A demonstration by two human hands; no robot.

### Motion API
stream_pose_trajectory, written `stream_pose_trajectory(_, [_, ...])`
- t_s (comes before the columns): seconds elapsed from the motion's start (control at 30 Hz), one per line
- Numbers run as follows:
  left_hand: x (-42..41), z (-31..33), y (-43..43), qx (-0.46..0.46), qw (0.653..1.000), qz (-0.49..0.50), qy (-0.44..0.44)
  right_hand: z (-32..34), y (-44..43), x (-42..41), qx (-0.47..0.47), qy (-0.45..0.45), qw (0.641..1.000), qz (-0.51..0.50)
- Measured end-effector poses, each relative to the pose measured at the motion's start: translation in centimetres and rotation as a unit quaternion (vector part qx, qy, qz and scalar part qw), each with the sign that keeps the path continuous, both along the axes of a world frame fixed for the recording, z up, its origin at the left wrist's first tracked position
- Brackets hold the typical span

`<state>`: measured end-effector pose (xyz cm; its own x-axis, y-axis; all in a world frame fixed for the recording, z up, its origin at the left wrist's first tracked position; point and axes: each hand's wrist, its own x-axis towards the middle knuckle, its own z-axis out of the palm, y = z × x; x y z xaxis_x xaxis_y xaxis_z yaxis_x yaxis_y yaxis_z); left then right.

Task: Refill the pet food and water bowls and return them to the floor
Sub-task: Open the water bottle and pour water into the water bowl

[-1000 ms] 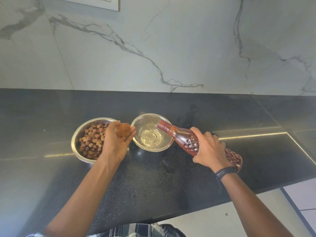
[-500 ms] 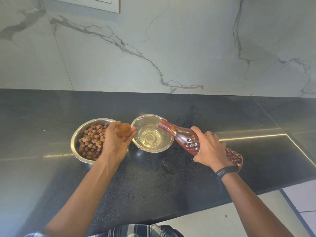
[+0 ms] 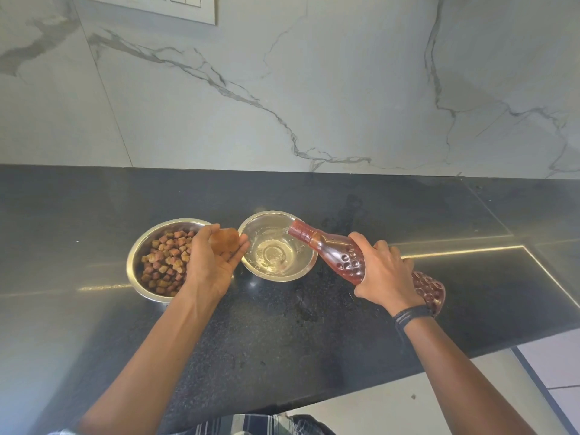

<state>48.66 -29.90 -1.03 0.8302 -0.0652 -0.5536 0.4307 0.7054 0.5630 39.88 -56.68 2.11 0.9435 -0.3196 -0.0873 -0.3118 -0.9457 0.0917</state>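
Note:
Two steel bowls stand side by side on the black counter [image 3: 282, 340]. The left bowl [image 3: 138, 255] is full of brown kibble. The right bowl [image 3: 306, 265] holds clear water. My right hand [image 3: 381, 271] grips a reddish transparent bottle [image 3: 332, 252], tilted with its mouth over the water bowl's right rim; water runs out of it. My left hand [image 3: 212, 262] hovers palm up between the bowls, over the kibble bowl's right edge, with the bottle's brown cap [image 3: 224, 240] resting on its fingers.
A white marble wall [image 3: 314, 89] rises behind the counter, with a switch plate [image 3: 175, 7] at the top left. The counter's front edge runs diagonally at the lower right, with pale floor tiles [image 3: 408, 397] below it. A wet patch [image 3: 304, 309] lies near the water bowl.
Water keeps flowing from the bottle into the right bowl. Both hands stay almost where they were.

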Motion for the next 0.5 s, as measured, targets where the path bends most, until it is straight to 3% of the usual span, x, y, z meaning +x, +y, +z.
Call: stream_pose_trajectory(0.5, [0.17, -0.23, 0.04, -0.003, 1.000, -0.001, 0.004, -0.17, -0.08, 0.23, 0.007, -0.003, 1.000, 0.000])
